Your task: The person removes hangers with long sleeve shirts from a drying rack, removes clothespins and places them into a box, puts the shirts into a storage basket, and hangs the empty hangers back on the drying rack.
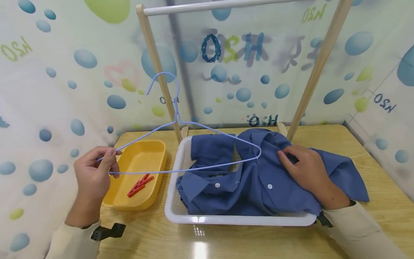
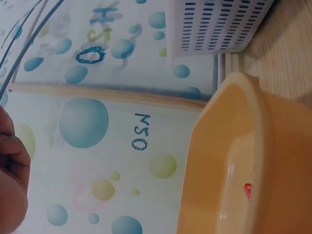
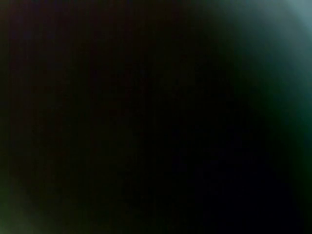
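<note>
My left hand point(image 1: 95, 172) pinches one end of a blue wire clothes hanger point(image 1: 176, 116), its hook pointing up. The hanger's other end reaches across in front of a blue shirt point(image 1: 223, 198) with white buttons. This shirt lies bunched in a white basket point(image 1: 239, 220), part of it spilling over the right side. With thumb and fingers, my right hand point(image 1: 305, 167) grips the shirt's fabric on the right; some fingertips are hidden by cloth. In the left wrist view, only part of the left hand point(image 2: 12, 180) shows at the edge. The right wrist view is almost wholly dark.
Left of the basket sits a yellow tray point(image 1: 163, 154) with red clothespins point(image 1: 140, 185) inside. Behind the basket stands a rack with wooden posts point(image 1: 318, 72) and a white crossbar point(image 1: 220, 5). Everything rests on a wooden table point(image 1: 145, 233) before a patterned curtain point(image 1: 97, 97).
</note>
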Demonstrator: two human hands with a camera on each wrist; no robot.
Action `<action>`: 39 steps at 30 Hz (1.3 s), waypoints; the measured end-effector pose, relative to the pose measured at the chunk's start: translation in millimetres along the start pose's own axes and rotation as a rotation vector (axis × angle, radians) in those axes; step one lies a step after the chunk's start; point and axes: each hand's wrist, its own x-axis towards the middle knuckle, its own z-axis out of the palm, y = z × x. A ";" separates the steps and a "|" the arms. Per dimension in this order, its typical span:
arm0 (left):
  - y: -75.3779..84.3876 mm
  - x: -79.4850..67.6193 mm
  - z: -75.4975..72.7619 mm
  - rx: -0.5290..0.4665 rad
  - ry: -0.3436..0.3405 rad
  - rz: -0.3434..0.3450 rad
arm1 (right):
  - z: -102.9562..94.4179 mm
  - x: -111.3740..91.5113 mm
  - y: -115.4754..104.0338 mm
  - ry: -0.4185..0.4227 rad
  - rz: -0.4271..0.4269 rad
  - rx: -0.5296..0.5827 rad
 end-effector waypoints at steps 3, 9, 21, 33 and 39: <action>-0.8 2.0 7.9 -0.020 -0.017 0.002 | -3.3 -0.2 -0.4 0.013 0.001 0.011; -1.2 2.8 22.0 -0.042 -0.055 0.000 | -7.3 -1.1 -1.7 0.006 0.019 0.029; -3.9 7.6 43.5 -0.020 -0.114 0.011 | -27.3 1.3 -2.6 0.172 0.124 0.200; -3.7 23.1 85.6 0.084 -0.241 -0.048 | -54.7 -4.3 -25.0 0.034 0.048 0.308; -6.4 36.2 106.6 0.213 -0.369 -0.085 | -59.3 -6.1 -22.9 -0.036 0.088 0.414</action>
